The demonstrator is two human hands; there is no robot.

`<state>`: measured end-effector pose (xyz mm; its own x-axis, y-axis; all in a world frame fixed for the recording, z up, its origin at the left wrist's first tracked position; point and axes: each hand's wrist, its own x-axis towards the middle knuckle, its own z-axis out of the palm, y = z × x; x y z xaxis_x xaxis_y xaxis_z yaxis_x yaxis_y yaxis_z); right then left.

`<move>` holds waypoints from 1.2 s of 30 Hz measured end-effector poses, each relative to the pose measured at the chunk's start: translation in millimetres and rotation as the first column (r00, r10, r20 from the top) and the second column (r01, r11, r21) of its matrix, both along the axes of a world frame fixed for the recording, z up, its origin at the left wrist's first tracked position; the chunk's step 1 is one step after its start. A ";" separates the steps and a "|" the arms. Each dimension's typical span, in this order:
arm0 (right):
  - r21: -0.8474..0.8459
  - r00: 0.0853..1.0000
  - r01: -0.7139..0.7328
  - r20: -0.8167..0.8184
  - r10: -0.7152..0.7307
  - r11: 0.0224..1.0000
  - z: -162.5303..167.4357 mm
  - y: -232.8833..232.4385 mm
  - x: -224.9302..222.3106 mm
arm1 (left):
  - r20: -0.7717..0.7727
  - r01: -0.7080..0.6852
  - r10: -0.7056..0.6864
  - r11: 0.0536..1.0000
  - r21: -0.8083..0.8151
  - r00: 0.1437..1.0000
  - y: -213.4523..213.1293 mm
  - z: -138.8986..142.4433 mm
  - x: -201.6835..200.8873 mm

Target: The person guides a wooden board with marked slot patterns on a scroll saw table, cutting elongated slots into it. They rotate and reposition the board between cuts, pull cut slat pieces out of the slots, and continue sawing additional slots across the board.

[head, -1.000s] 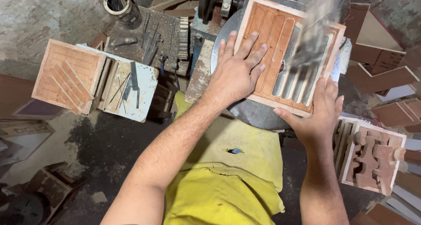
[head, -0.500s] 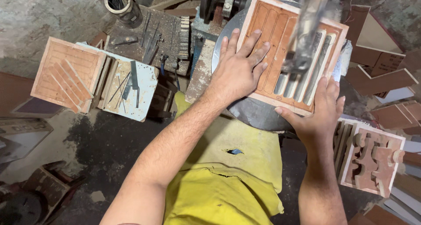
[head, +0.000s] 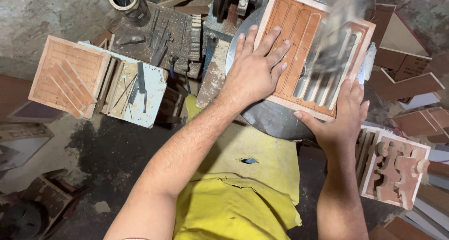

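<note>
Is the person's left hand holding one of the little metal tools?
No, the left hand lies flat, fingers spread, on the slotted wooden panel; the metal tools lie apart on the pale board.

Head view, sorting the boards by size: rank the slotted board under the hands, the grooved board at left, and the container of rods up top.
1. slotted board
2. grooved board, slightly smaller; camera distance makes this unsure
3. container of rods
</note>
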<state>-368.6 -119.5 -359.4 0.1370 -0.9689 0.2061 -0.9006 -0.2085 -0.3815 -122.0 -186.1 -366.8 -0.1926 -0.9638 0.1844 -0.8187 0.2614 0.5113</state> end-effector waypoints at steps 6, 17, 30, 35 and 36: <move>-0.019 1.000 -0.012 -0.006 0.012 1.000 -0.8 -3.6 -0.5 | -0.022 -0.010 0.010 1.000 -0.018 1.000 -2.5 -0.2 -0.1; -0.035 0.999 -0.024 0.022 0.025 0.999 3.1 -13.3 -1.2 | -0.031 -0.026 0.025 0.999 -0.023 0.999 -10.6 -0.6 -1.7; -0.044 0.999 -0.036 0.011 0.037 0.998 13.0 -23.0 1.3 | 0.020 -0.026 0.026 1.000 0.008 0.999 -21.2 4.6 -3.0; 0.005 0.999 -0.017 0.051 0.016 1.000 14.8 -25.1 1.3 | 0.001 -0.024 0.024 1.000 -0.014 1.000 -23.4 3.7 -3.5; -0.009 0.999 -0.016 0.045 0.017 1.000 14.5 -25.4 1.3 | -0.001 -0.025 0.025 0.999 -0.024 1.000 -24.1 3.5 -3.3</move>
<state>-367.4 -144.8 -344.9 0.1432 -0.9647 0.2209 -0.8787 -0.2266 -0.4201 -125.3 -210.1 -363.2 -0.1688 -0.9636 0.2075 -0.8248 0.2533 0.5054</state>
